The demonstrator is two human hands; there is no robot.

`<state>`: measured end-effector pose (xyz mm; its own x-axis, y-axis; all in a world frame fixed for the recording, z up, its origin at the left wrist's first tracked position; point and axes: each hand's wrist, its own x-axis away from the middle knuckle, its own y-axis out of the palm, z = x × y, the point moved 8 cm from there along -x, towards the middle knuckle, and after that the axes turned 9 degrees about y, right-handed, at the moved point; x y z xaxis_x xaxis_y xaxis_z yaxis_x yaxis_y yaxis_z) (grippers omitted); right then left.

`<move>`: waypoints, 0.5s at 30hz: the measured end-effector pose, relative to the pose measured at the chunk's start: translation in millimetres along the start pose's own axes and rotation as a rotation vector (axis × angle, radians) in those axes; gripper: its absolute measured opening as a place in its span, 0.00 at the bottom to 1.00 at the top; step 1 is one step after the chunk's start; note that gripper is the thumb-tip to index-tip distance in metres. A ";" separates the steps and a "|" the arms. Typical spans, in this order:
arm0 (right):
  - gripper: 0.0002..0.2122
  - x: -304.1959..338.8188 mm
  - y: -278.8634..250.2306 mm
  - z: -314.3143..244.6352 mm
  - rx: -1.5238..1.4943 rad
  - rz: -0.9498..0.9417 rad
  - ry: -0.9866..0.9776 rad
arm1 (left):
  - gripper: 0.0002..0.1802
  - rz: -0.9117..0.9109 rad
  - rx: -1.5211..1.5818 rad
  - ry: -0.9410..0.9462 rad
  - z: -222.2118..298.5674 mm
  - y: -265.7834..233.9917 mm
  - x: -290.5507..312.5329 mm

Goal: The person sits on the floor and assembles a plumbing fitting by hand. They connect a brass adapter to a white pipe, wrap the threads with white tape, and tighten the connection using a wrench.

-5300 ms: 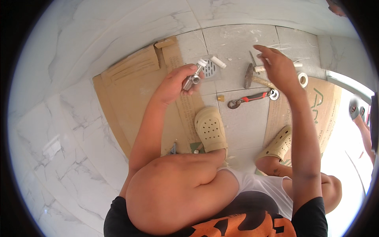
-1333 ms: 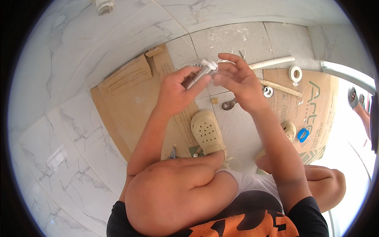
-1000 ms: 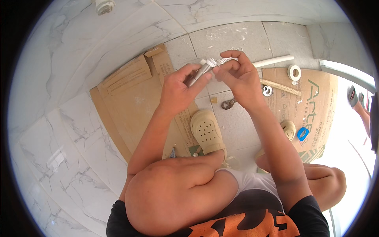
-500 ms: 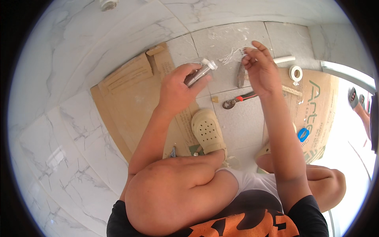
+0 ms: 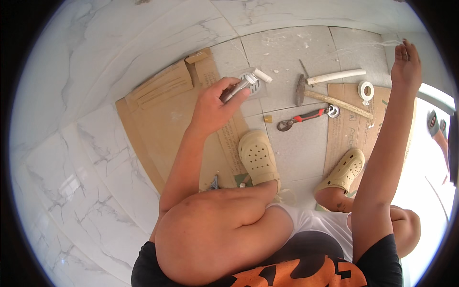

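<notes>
My left hand [image 5: 216,104] is closed round a chrome cylindrical fitting [image 5: 235,91], tilted up to the right. White tape or plastic covers the fitting's far end [image 5: 250,78]. Below and beyond it lie a slotted floor drain cover [image 5: 256,88] and a short white tube [image 5: 262,75]. Far out to the right, my right hand [image 5: 406,67] is raised near the wall with its fingers stretched out. Thin white strands [image 5: 382,44] trail leftward from its fingertips; whether they still cling to the fingers is unclear.
A hammer [image 5: 339,104], a white pipe [image 5: 335,76], a red-and-black wrench [image 5: 306,117] and a small brass piece [image 5: 268,119] lie on the tiles. A white tape roll [image 5: 366,91] rests on the right cardboard [image 5: 346,129]. More cardboard [image 5: 167,126] lies left. Another person's leg [image 5: 439,136] shows at right.
My right hand has swung far to the right from above the hammer, drawing the white strands along. My left hand still holds the fitting, almost in place. The hammer and wrench are now uncovered.
</notes>
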<state>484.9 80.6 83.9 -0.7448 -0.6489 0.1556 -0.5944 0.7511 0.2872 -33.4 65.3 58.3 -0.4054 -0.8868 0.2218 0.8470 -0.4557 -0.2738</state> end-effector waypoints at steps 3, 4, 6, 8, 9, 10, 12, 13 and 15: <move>0.16 52.4 48.5 11.6 0.661 -0.193 -0.170 | 0.17 -0.041 0.226 -0.062 -6.2 7.3 0.2; 0.15 78.4 69.0 32.8 0.785 -0.368 -0.114 | 0.18 -0.051 0.289 -0.079 -7.6 9.9 0.4; 0.16 138.1 100.4 68.0 0.867 -0.543 -0.102 | 0.20 -0.063 0.345 -0.097 -9.5 14.1 -0.5; 0.20 193.6 124.1 78.5 0.769 -0.714 -0.112 | 0.21 -0.079 0.367 -0.112 -10.4 16.9 0.1; 0.20 212.3 132.6 83.5 0.702 -0.741 -0.055 | 0.21 -0.088 0.374 -0.120 -10.9 17.8 0.7; 0.21 227.6 138.1 85.2 0.680 -0.747 -0.011 | 0.21 -0.092 0.386 -0.121 -10.6 18.2 1.2; 0.20 250.9 152.9 80.6 0.522 -0.798 -0.004 | 0.22 -0.113 0.375 -0.140 -11.7 20.7 3.0; 0.19 259.2 157.6 79.4 0.545 -0.822 -0.001 | 0.23 -0.117 0.373 -0.154 -12.7 21.3 3.7; 0.18 267.9 163.4 76.9 0.587 -0.879 0.004 | 0.22 -0.145 0.425 -0.205 -15.1 24.1 6.3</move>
<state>164.9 38.8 99.8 0.0192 -0.9928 0.1186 -0.9785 -0.0431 -0.2017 -20.8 47.6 38.9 -0.4896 -0.7636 0.4209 0.8695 -0.4636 0.1703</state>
